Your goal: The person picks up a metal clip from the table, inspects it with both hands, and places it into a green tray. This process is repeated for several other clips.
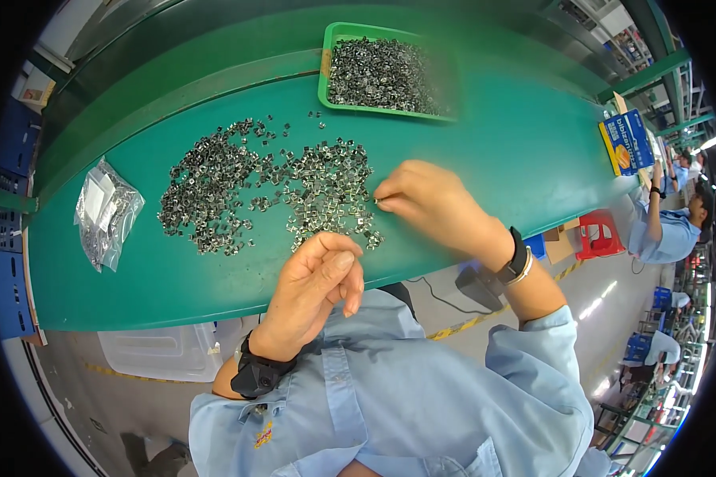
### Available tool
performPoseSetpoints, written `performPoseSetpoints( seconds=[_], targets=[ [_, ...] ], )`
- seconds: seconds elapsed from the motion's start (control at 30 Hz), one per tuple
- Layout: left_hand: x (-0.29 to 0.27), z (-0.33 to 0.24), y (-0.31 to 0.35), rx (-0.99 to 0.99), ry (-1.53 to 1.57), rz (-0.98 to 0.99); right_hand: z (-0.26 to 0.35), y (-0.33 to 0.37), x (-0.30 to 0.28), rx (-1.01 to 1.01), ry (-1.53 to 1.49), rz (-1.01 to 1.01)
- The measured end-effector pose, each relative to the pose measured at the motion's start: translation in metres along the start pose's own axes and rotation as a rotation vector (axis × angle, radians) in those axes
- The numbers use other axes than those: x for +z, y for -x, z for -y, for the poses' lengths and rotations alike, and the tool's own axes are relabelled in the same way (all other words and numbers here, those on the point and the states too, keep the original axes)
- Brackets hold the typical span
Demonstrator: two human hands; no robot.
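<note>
Two heaps of small square black-and-silver metal parts lie on the green tabletop: a darker left heap [207, 191] and a looser right heap [330, 191], with scattered pieces joining them. My right hand [429, 200] is at the right heap's right edge, thumb and forefinger pinched on a small metal part, mostly hidden by the fingertips. Just below the right heap, my left hand [314, 290] is closed, its thumb pressed against the curled fingers. Whatever it may hold is hidden.
A green tray [324, 89] full of similar parts stands at the back. On the left lies a clear plastic bag [107, 215] of parts. A blue-and-yellow box [628, 143] sits at the table's right end, near a co-worker [668, 230]. Below are a red stool [601, 234] and a clear bin [159, 354].
</note>
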State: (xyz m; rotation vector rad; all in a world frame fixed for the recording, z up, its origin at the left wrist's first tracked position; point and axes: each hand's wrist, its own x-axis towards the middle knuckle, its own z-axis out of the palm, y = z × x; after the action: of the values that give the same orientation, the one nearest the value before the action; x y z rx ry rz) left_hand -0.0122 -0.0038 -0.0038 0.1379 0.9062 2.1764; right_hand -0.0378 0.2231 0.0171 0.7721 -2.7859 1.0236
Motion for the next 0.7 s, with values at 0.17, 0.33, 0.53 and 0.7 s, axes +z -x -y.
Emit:
performPoseSetpoints(
  seconds=[0.17, 0.33, 0.53, 0.7],
  targets=[
    [0.010, 0.005, -0.010, 0.093, -0.198, -0.088, 0.026, 0.019, 0.009, 0.246, -0.648, -0.200],
    [0.019, 0.006, -0.011, 0.100, -0.182, -0.061, 0.040, 0.031, 0.035, 0.239, -0.964, -0.302],
    [0.016, 0.007, -0.007, 0.080, -0.151, -0.080, 0.046, 0.033, 0.054, 0.181, -0.761, -0.422],
    [0.011, 0.004, -0.007, 0.096, -0.227, -0.101, 0.044, 0.028, 0.037, 0.084, -0.435, -0.345]
  ],
)
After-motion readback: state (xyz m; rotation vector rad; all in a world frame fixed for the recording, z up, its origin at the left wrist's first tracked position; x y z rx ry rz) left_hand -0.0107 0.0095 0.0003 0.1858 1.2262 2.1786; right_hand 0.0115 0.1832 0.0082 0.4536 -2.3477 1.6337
